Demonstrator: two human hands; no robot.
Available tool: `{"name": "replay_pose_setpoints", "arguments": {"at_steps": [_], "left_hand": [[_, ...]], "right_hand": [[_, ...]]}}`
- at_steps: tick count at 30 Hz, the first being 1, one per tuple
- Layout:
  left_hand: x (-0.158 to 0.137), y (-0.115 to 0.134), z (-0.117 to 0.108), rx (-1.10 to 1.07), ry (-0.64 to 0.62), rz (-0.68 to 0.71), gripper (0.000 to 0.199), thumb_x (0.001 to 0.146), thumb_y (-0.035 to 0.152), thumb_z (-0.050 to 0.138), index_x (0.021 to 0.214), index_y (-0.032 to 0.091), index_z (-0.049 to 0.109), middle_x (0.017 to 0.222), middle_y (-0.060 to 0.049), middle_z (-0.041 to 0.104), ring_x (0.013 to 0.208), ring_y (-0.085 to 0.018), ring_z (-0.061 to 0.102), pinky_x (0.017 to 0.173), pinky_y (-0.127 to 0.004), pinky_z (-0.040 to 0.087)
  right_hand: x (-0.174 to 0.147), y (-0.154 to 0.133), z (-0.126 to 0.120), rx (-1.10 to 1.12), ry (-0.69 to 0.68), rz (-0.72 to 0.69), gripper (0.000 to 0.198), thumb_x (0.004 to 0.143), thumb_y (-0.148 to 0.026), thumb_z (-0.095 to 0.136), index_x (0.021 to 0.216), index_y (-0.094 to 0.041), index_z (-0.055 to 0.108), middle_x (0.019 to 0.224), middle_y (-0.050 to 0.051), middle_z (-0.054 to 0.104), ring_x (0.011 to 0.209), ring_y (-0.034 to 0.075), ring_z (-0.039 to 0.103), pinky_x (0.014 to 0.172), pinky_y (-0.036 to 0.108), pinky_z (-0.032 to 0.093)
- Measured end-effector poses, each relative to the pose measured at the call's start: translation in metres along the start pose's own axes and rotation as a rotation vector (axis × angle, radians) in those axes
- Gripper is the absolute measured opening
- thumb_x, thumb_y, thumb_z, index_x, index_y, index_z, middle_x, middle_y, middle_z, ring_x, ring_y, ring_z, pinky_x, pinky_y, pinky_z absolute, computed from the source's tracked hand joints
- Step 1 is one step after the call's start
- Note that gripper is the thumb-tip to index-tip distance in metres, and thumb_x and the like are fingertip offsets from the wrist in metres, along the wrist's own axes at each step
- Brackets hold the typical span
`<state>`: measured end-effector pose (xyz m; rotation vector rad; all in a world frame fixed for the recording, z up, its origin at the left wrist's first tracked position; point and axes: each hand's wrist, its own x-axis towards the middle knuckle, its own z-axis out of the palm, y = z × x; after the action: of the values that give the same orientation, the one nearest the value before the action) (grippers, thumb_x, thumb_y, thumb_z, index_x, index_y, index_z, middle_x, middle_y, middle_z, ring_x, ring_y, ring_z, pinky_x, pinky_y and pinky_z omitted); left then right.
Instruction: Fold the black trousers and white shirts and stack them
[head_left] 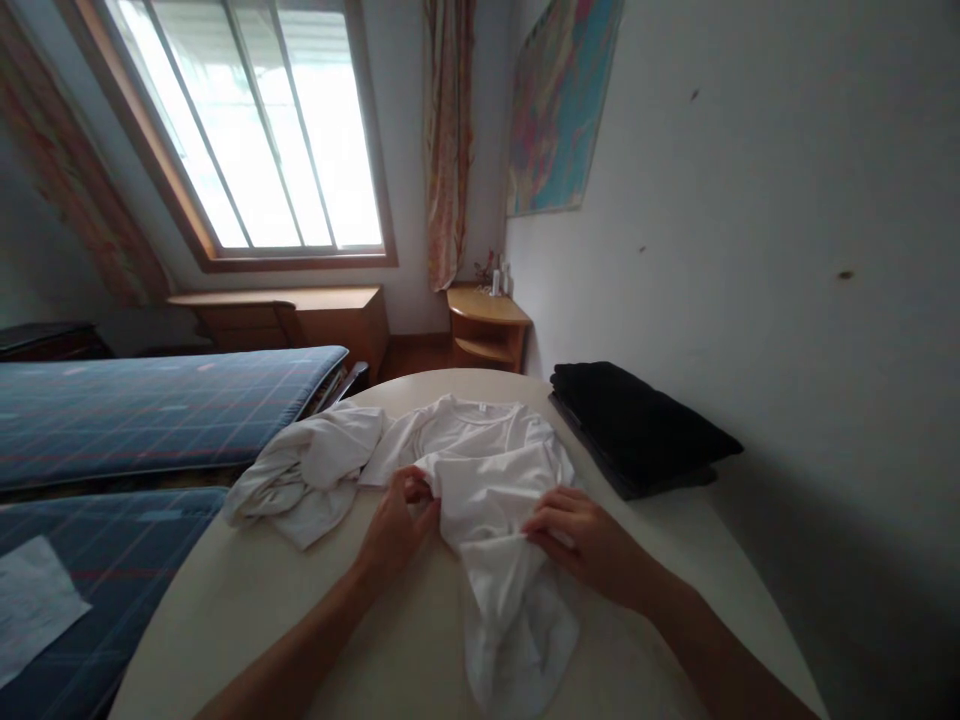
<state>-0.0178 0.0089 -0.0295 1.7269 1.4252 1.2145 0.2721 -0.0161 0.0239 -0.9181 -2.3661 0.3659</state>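
A white shirt (pixel 487 485) lay on the round, smooth cream table (pixel 397 640), its neckline toward the window (pixel 262 130) and its long axis running back to the near side. Its thin cloth was creased, the near end narrow. The left hand (pixel 401 520) and right hand (pixel 585 545) pinched opposite edges. Beside it sat a crumpled pale garment (pixel 315 470), left, and folded black cloth (pixel 645 430), right.

A curtain (pixel 449 150) (patterned) hangs beside the window (pixel 262 140).
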Motion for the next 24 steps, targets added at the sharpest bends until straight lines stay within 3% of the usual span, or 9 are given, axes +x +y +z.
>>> {"name": "replay_pose_setpoints", "arguments": {"at_steps": [5,9,12,15,19,24], "left_hand": [[0.008,0.001,0.004,-0.289,0.126,-0.046,0.027,0.080,0.036,0.062,0.094,0.022,0.043,0.083,0.001,0.063,0.074,-0.015,0.068,0.066,-0.025,0.052],[0.012,0.001,-0.004,-0.354,0.255,-0.063,0.031,0.079,0.039,0.066,0.092,0.021,0.045,0.081,0.004,0.059,0.064,-0.011,0.063,0.061,-0.023,0.050],[0.013,0.002,-0.007,-0.424,0.309,-0.064,0.033,0.079,0.039,0.067,0.097,0.021,0.047,0.089,0.002,0.060,0.069,-0.012,0.064,0.067,-0.027,0.054],[0.013,0.003,-0.004,-0.469,0.238,-0.079,0.029,0.078,0.038,0.061,0.098,0.020,0.048,0.093,-0.001,0.063,0.076,-0.015,0.066,0.070,-0.030,0.055],[0.013,-0.003,-0.001,-0.350,0.200,-0.113,0.030,0.070,0.030,0.063,0.094,0.021,0.046,0.085,0.000,0.064,0.077,-0.018,0.069,0.071,-0.030,0.054],[0.012,-0.009,0.000,-0.147,0.202,-0.150,0.043,0.067,0.040,0.074,0.092,0.022,0.045,0.086,-0.006,0.069,0.083,-0.025,0.071,0.078,-0.039,0.054]], "right_hand": [[-0.008,0.029,-0.021,-0.054,0.382,0.235,0.021,0.098,-0.038,0.052,0.093,-0.022,0.064,0.088,0.005,0.067,0.080,0.019,0.063,0.076,0.032,0.051],[-0.015,0.053,-0.031,-0.047,0.498,0.491,0.023,0.094,-0.041,0.053,0.098,-0.021,0.064,0.088,0.005,0.068,0.076,0.020,0.064,0.070,0.031,0.051],[-0.016,0.060,-0.027,-0.035,0.448,0.554,0.020,0.090,-0.031,0.050,0.097,-0.020,0.065,0.093,0.006,0.069,0.082,0.020,0.066,0.074,0.032,0.051],[-0.014,0.055,-0.020,-0.012,0.348,0.556,0.023,0.091,-0.029,0.046,0.099,-0.019,0.066,0.099,0.008,0.069,0.088,0.021,0.066,0.079,0.034,0.052],[-0.013,0.040,-0.021,-0.009,0.119,0.395,0.027,0.093,-0.039,0.053,0.110,-0.023,0.066,0.116,0.009,0.065,0.109,0.024,0.062,0.100,0.040,0.047],[-0.021,0.036,-0.023,-0.013,-0.128,0.298,0.053,0.071,-0.040,0.080,0.119,-0.026,0.061,0.153,0.009,0.040,0.139,0.029,0.041,0.115,0.044,0.035]]}}
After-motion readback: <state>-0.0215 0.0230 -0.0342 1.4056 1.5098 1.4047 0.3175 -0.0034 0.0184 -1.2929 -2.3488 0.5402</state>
